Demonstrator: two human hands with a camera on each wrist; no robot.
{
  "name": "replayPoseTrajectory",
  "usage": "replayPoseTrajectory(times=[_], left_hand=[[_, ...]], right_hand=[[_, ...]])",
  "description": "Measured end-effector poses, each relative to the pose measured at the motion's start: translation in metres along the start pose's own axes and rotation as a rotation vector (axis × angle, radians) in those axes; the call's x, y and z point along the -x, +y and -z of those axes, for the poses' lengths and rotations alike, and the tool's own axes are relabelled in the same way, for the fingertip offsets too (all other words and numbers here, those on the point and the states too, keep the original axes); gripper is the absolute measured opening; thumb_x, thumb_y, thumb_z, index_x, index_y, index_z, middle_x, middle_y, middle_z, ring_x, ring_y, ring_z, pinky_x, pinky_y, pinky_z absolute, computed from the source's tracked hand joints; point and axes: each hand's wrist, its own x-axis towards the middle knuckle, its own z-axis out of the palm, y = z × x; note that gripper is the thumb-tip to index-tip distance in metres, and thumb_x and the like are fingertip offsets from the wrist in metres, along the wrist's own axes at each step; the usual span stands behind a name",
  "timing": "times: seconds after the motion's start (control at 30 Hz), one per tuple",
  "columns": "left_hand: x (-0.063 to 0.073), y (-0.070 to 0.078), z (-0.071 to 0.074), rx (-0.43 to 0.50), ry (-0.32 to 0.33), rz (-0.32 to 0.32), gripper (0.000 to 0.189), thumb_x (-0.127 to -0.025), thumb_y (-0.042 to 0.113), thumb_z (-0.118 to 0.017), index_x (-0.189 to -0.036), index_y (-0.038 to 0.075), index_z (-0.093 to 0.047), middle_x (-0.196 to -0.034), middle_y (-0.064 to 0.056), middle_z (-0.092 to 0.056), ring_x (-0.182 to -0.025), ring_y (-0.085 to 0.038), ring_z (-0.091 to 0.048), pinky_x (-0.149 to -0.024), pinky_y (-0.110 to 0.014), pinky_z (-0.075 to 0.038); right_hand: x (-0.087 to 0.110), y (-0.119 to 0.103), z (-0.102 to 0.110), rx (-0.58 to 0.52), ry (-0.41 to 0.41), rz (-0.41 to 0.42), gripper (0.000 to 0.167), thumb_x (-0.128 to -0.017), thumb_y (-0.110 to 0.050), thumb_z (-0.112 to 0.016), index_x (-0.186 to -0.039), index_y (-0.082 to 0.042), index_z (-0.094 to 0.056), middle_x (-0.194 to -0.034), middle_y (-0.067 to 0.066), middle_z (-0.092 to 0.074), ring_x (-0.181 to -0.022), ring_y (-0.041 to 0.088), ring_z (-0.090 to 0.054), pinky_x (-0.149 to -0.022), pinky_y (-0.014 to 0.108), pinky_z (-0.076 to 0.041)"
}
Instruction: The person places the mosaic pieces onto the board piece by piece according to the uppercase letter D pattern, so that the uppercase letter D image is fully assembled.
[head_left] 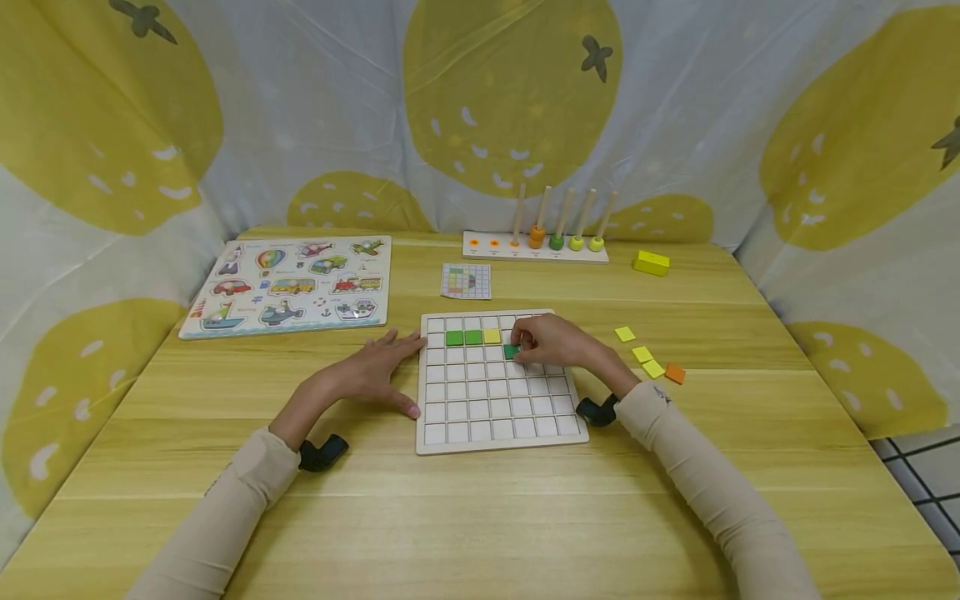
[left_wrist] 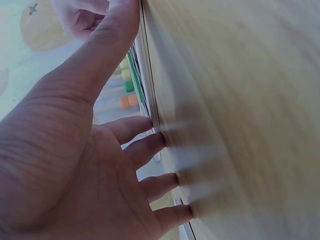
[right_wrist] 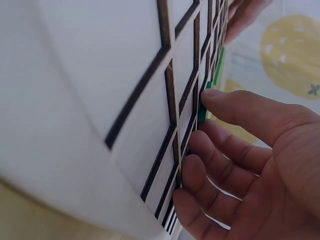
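A white grid board (head_left: pixel 480 423) with a pale wooden frame lies on the table. In its upper part sit two light green square tiles (head_left: pixel 463 337) and a yellow tile (head_left: pixel 491 336) in one row. My right hand (head_left: pixel 553 340) pinches a dark green square tile (head_left: pixel 512 352) at the board, one row below and just right of the yellow one. The right wrist view shows thumb and index finger on this tile (right_wrist: pixel 203 102). With fingers spread, my left hand (head_left: pixel 372 374) touches the board's left edge; its fingertips also meet the table in the left wrist view.
Several yellow tiles (head_left: pixel 642 354) and an orange tile (head_left: pixel 675 372) lie right of the board. Behind it are a small pattern card (head_left: pixel 467 282), a peg stand (head_left: pixel 536 247) with coloured beads and a yellow block (head_left: pixel 651 262). A picture puzzle (head_left: pixel 292 287) lies at the back left.
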Motion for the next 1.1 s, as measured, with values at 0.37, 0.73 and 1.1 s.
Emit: replayPoseTrajectory(times=[0.37, 0.73, 1.1], left_hand=[[-0.002, 0.003, -0.001, 0.004, -0.007, -0.004, 0.113, -0.068, 0.055, -0.080, -0.153, 0.007, -0.023, -0.159, -0.015, -0.015, -0.144, -0.045, 0.000, -0.112, -0.065, -0.005], [-0.003, 0.001, -0.001, 0.004, -0.014, -0.005, 0.113, -0.068, 0.056, -0.079, -0.153, 0.007, -0.023, -0.159, -0.016, -0.015, -0.144, -0.045, 0.000, -0.112, -0.065, -0.005], [-0.002, 0.000, -0.002, 0.004, -0.010, -0.003, 0.113, -0.068, 0.056, -0.080, -0.153, 0.007, -0.023, -0.159, -0.016, -0.014, -0.144, -0.046, 0.000, -0.111, -0.065, -0.005]], right_hand=[[0.010, 0.010, 0.008, -0.047, 0.024, 0.001, 0.023, -0.090, -0.022, -0.068, -0.108, -0.008, -0.063, -0.081, 0.001, -0.061, -0.069, 0.013, -0.053, -0.065, 0.029, -0.045], [0.053, 0.051, 0.023, -0.115, 0.127, -0.043, 0.035, -0.091, -0.017, -0.067, -0.122, -0.003, -0.059, -0.100, 0.007, -0.064, -0.088, 0.020, -0.060, -0.076, 0.036, -0.052], [0.082, 0.075, 0.022, -0.148, 0.105, -0.077, 0.045, -0.086, -0.014, -0.072, -0.127, -0.001, -0.058, -0.108, 0.012, -0.063, -0.093, 0.023, -0.059, -0.083, 0.040, -0.051]])
